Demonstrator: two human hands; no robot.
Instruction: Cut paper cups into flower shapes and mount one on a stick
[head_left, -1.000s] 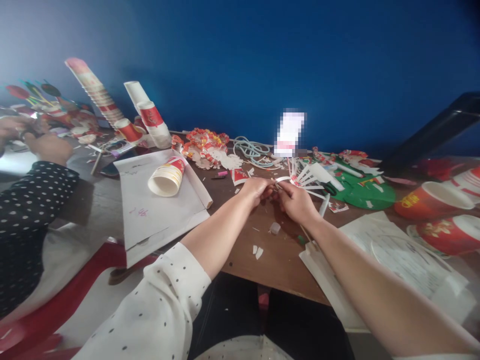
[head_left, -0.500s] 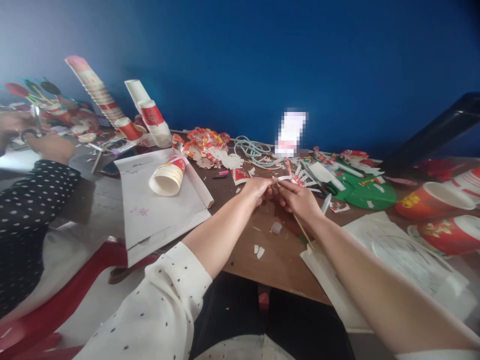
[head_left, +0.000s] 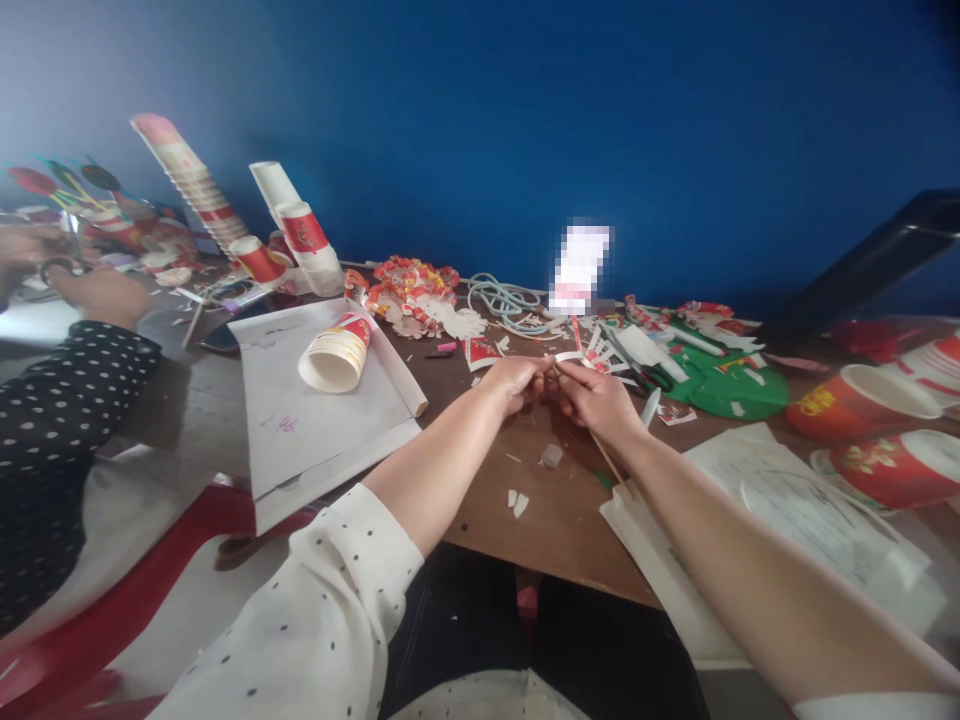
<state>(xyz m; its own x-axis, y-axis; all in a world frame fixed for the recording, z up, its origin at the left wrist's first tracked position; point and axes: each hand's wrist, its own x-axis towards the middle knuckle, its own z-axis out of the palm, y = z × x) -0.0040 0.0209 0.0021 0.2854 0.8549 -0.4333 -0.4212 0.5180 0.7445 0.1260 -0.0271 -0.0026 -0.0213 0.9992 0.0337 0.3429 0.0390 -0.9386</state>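
My left hand and my right hand meet above the brown table, fingertips pinched close together. Between them is a narrow white paper strip, curving over the fingertips. A thin wooden stick slants out from beneath my right hand toward the table's near edge; its upper end is hidden by the fingers. Just beyond my right hand lie red-and-white cut paper strips and dark-handled scissors. A small clear plastic piece and white scraps lie below the hands.
A paper cup rests sideways on white paper at left. Stacked cups and crumpled red-and-white cuttings stand behind. Green card and large red cups lie right. A co-worker's hand holds scissors at far left.
Both hands stay nearly in place, pinched together, with slight finger movement around the strip and stick. The co-worker's hands have barely moved.
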